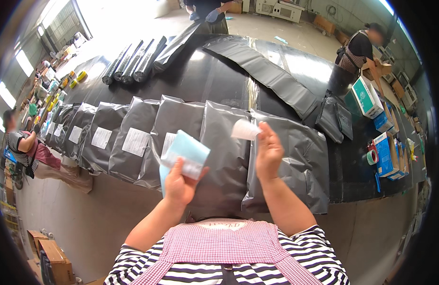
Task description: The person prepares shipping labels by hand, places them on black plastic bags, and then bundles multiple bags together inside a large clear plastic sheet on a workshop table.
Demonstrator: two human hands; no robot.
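Observation:
My left hand point(180, 184) grips a folded light-blue label backing sheet point(187, 146) with white printed stickers on it. Between the fingertips of my right hand point(269, 154) is a white sticker label point(245, 129), peeled free and slightly blurred. Both hands hover over a row of overlapping grey plastic mailing bags. A bag without a visible label point(290, 166) lies beneath my right hand, and another plain bag point(224, 152) is between the hands. Further left, several bags carry white labels, such as this labelled bag point(115, 137). Part of one label is hidden behind the blue sheet.
The bags lie on a long black table point(181, 85). Rolled black bundles point(134, 61) and a long grey plastic strip point(271, 76) are at the back. Small boxes point(388, 154) and a tape roll point(372, 157) stand right. Co-workers are left, right and across the table.

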